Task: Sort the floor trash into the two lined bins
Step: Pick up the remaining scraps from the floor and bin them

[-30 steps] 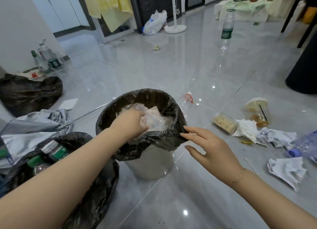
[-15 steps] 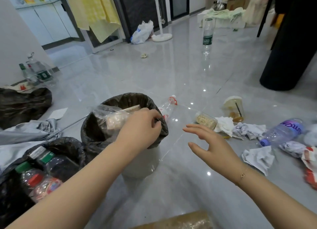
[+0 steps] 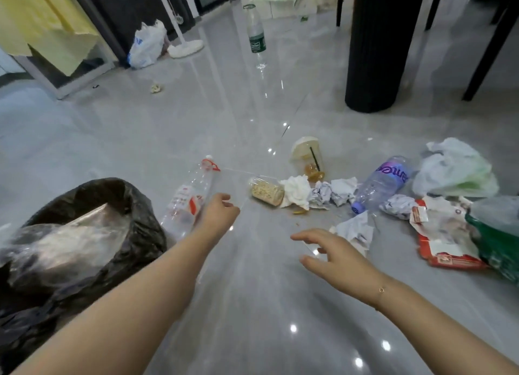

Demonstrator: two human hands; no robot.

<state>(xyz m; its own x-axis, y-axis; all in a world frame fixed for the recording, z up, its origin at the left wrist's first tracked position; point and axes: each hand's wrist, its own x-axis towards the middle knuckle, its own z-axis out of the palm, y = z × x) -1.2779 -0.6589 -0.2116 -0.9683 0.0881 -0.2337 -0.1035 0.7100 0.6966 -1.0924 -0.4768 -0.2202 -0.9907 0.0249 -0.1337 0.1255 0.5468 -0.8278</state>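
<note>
A bin lined with a black bag [image 3: 140, 206] stands at the lower left, with clear plastic wrap [image 3: 64, 245] sticking out of it. My left hand [image 3: 217, 213] reaches past it over the floor, empty, fingers loosely curled, right beside a lying clear bottle with a red label [image 3: 188, 197]. My right hand [image 3: 334, 259] hovers open above the floor, close to a crumpled white paper [image 3: 355, 230]. Ahead lie a clear cup of grains [image 3: 266, 191], a white tissue [image 3: 296, 190], crumpled papers [image 3: 334, 193], a drink cup with a straw [image 3: 307, 157] and a purple-labelled bottle [image 3: 383, 180].
At the right lie a white plastic bag [image 3: 455, 171], a red and white wrapper [image 3: 446, 239] and a green object [image 3: 497, 234]. A black round pedestal [image 3: 376, 46] stands behind. An upright bottle [image 3: 256, 34], a fan base [image 3: 186, 48] and a white bag [image 3: 147, 46] are farther back.
My left hand let go of the plastic wrap in the bin and swung right toward the clear bottle. The view turned right, off the second bin and onto the trash pile. My right hand stayed open.
</note>
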